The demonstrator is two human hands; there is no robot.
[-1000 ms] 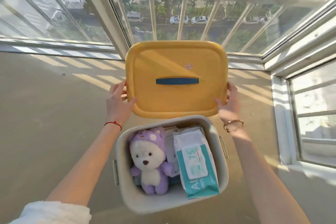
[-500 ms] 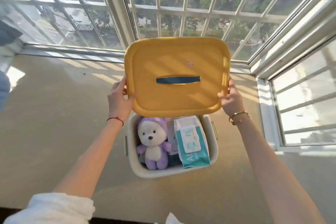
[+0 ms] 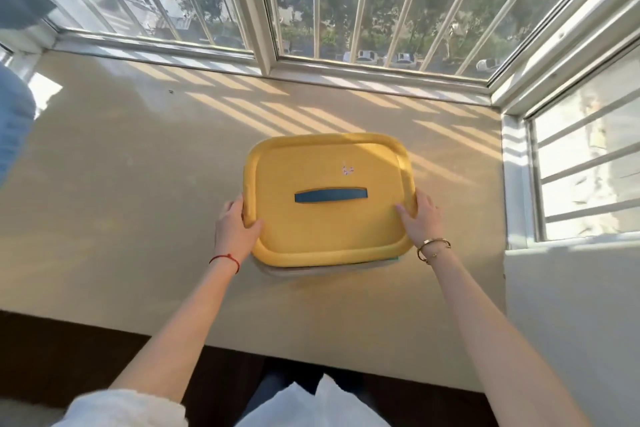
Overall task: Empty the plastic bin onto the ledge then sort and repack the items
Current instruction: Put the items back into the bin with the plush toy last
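left hand (image 3: pixel 234 232) grips the yellow lid's (image 3: pixel 329 198) left edge, thumb on top, fingers curled under | lid covers the plastic bin (image 3: pixel 304 270), only a sliver of rim showing, on the sunny ledge (image 3: pixel 138 184) | right hand (image 3: pixel 420 218) holds the right edge, fingers hidden behind it

Lid (image 3: pixel 329 215) sits over bin (image 3: pixel 311 271) on ledge (image 3: pixel 138 201), before window (image 3: pixel 363 3).
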